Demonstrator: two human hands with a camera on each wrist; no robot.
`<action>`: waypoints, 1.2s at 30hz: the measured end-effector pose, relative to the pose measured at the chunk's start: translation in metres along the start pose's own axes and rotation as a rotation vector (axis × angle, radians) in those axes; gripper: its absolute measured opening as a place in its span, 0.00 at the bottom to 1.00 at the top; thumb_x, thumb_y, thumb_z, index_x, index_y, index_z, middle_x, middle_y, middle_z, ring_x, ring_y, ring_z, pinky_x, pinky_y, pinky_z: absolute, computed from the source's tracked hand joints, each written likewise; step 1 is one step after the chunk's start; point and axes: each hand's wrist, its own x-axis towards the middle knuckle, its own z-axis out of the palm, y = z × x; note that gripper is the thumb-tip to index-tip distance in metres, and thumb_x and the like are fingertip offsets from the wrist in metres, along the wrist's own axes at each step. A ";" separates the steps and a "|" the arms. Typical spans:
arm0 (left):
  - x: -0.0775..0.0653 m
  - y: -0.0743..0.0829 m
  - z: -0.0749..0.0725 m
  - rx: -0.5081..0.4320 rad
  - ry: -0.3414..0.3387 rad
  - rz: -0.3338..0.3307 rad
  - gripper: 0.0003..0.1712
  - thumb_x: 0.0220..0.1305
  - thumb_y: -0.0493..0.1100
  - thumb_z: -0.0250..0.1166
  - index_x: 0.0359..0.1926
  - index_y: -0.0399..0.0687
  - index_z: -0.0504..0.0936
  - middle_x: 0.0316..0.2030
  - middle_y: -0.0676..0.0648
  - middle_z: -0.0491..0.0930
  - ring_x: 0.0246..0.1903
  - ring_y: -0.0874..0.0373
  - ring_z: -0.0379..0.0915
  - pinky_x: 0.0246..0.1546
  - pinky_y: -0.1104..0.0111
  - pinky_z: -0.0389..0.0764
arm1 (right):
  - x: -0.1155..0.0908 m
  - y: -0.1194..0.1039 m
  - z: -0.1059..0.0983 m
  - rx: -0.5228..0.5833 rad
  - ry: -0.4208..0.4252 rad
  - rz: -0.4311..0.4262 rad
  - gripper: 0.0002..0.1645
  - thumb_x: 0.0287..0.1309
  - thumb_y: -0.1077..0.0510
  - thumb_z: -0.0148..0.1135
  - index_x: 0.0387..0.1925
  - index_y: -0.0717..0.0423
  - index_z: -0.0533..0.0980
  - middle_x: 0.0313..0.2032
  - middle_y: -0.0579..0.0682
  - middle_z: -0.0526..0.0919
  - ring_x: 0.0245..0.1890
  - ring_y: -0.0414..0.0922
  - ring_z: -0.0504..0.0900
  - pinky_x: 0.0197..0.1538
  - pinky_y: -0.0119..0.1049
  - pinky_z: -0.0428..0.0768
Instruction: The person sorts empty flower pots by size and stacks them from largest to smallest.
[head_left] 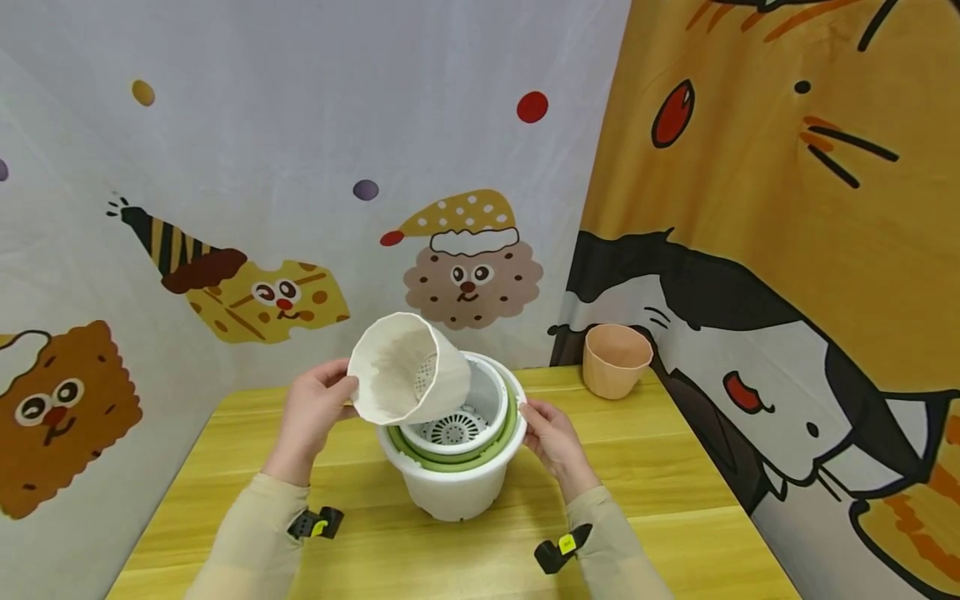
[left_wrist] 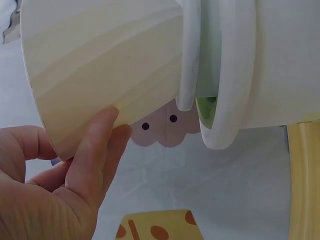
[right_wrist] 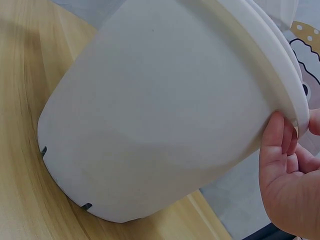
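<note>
My left hand [head_left: 315, 412] pinches the rim of a cream plastic flower pot [head_left: 390, 367], thumb on one side and fingers on the other. That pot is tilted toward the left, its open mouth facing me and drain holes showing in its base. Below and behind it stands a nest of pots: a large white pot [head_left: 456, 496] outside, a green pot [head_left: 480, 458] within, and a white pot with a slotted base [head_left: 491, 429] innermost. With its fingers, my right hand [head_left: 555, 442] grips the large white pot's rim at the right.
A peach-coloured pot [head_left: 617, 362] stands upright at the table's back right corner. The wooden table [head_left: 660, 500] meets a cartoon-printed curtain [head_left: 285, 167] at the back and right. Each wrist carries a small black camera.
</note>
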 end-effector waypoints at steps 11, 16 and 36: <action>0.016 0.006 0.016 0.123 -0.025 0.028 0.19 0.66 0.34 0.55 0.56 0.30 0.79 0.47 0.31 0.80 0.33 0.53 0.81 0.31 0.67 0.88 | 0.000 0.000 0.000 -0.002 0.001 -0.005 0.21 0.72 0.61 0.54 0.60 0.73 0.70 0.34 0.51 0.80 0.30 0.40 0.79 0.32 0.26 0.83; 0.018 0.006 0.021 0.140 -0.030 0.038 0.18 0.65 0.33 0.56 0.54 0.29 0.80 0.45 0.32 0.81 0.31 0.53 0.81 0.29 0.67 0.89 | 0.000 0.000 -0.001 -0.002 0.000 -0.006 0.21 0.73 0.61 0.54 0.60 0.73 0.70 0.34 0.51 0.79 0.31 0.40 0.79 0.33 0.26 0.83; 0.023 -0.005 0.046 0.413 -0.048 0.068 0.16 0.60 0.33 0.59 0.48 0.32 0.84 0.37 0.39 0.83 0.31 0.51 0.80 0.24 0.68 0.87 | 0.000 0.002 -0.001 -0.005 0.008 -0.010 0.23 0.72 0.60 0.55 0.61 0.73 0.69 0.35 0.51 0.80 0.32 0.40 0.79 0.34 0.27 0.84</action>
